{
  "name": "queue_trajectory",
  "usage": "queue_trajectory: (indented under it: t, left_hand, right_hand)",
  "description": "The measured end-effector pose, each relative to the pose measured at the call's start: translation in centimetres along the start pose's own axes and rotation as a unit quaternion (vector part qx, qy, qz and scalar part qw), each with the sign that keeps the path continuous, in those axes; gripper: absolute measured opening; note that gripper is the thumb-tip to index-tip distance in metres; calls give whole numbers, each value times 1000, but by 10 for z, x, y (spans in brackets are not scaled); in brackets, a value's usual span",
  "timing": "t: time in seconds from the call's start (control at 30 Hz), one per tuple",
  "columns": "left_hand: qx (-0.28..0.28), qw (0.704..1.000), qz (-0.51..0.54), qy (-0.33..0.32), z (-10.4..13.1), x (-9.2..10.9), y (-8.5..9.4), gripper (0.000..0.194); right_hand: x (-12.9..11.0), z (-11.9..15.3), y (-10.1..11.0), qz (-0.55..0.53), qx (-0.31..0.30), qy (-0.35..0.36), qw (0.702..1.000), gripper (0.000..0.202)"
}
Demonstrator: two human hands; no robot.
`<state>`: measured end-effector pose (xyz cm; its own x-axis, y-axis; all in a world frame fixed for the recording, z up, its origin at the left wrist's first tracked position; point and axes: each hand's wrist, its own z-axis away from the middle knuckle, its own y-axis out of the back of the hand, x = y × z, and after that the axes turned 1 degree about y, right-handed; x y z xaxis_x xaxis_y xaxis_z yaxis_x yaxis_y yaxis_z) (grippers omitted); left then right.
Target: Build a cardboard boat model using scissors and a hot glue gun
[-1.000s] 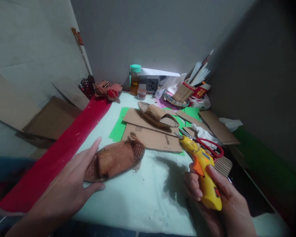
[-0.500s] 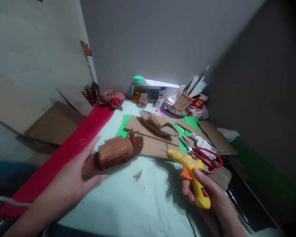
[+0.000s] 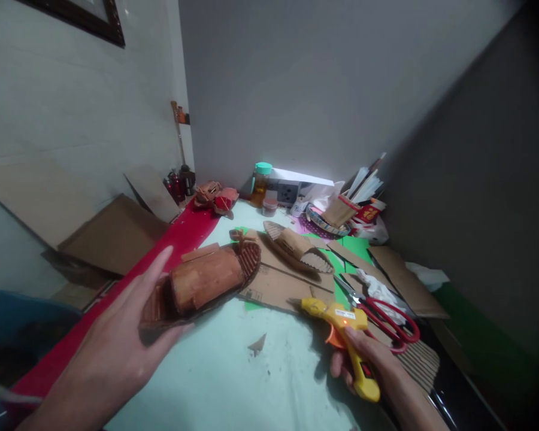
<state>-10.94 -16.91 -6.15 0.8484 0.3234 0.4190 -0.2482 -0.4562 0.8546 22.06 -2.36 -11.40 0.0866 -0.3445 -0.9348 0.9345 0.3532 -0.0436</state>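
Observation:
My left hand (image 3: 130, 323) grips the near end of a brown model boat (image 3: 209, 278), thumb on one side and fingers on the other. The boat has a curved cabin roof and a ribbed deck at its far end. In my right hand (image 3: 363, 359) is a yellow hot glue gun (image 3: 336, 317) with an orange trigger and a lit red light; its nozzle points left toward the boat but stays apart from it. Beyond them, a second, paler cardboard boat (image 3: 299, 248) rests on cardboard sheets (image 3: 273, 287). Red-handled scissors (image 3: 386, 317) lie just right of the glue gun.
A small cardboard scrap (image 3: 258, 344) lies on the pale tablecloth (image 3: 233, 383). Toward the back stand a jar with a teal lid (image 3: 261, 182), a cup of sticks (image 3: 341, 209) and reddish models (image 3: 215, 197). Crumpled tissue (image 3: 377, 290) sits at right; cardboard (image 3: 112, 233) leans at left.
The camera view has tilted up and to the left, so the scene sits lower. My left hand has rolled the brown boat, showing more of its roof. The glue gun stays in my right hand.

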Motion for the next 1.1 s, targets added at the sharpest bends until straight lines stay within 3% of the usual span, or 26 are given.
queue_trajectory:
  t: [0.1,0.17,0.23,0.33,0.4,0.47,0.5,0.57,0.6,0.73,0.93,1.1]
  left_hand:
    - [16,1000,14,-1,-1,-5,-4,78]
    - [29,999,25,-4,-2,-10,-7,81]
    - [34,999,30,8,-1,-15,-10,83]
    - [13,997,39,58,0,-20,-13,85]
    - [-3,996,59,73,1,-22,-14,85]
    - [-10,994,82,66,1,-24,-16,86]
    - [-12,994,90,62,1,-25,-17,85]
    - [-13,994,94,60,2,-27,-19,86]
    - [-13,994,94,60,2,-29,-19,87]
    - [13,997,65,41,8,-39,-22,88]
    - [74,996,25,-40,11,-41,-23,78]
    - [60,998,-11,-14,4,-37,-23,80]
  right_hand:
    - [-9,2,0,175,25,26,984,60]
    - [-15,5,3,315,68,80,943,60]
    - [-18,10,5,469,118,92,871,58]
    - [-17,22,0,654,167,66,735,50]
    - [-13,28,-13,707,159,161,670,38]
    - [-10,30,-34,686,99,334,639,20]
    - [-8,29,-46,663,50,404,629,18]
    - [-5,22,-70,640,-15,466,611,29]
    - [-3,18,-81,640,-29,486,595,35]
    - [11,-1,-103,601,-32,549,580,17]
    - [28,-9,-98,577,-10,581,573,27]
    - [28,0,-80,566,-27,569,596,21]
